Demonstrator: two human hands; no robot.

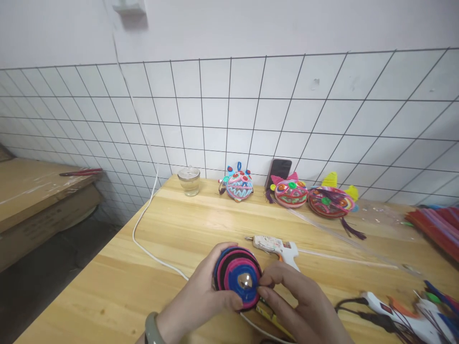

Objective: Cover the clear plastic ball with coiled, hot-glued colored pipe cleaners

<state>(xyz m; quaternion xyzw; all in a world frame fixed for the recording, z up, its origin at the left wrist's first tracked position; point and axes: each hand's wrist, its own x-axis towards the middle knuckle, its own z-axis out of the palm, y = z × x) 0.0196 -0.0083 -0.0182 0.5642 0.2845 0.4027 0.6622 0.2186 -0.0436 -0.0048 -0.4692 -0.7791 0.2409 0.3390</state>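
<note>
My left hand [211, 286] is closed around a round craft disc [225, 270] coiled in fuzzy blue, pink and black pipe cleaners. A shiny metallic dome [245, 280] sits in the blue coil on its face. At the disc's right edge, my right hand [296, 298] pinches with thumb and forefinger at what looks like the end of a blue pipe cleaner; most of it is hidden by the fingers. Just beyond my hands lies a white glue gun [274, 244], its nozzle pointing left.
A glass cup [189, 180] and decorated crafts, one blue [239, 185], one pink [290, 191] and one red [328, 201], line the wall with a phone [278, 173]. To the right are pipe cleaners [435, 229] and a power strip [390, 315]. A white cable [143, 246] crosses the left side.
</note>
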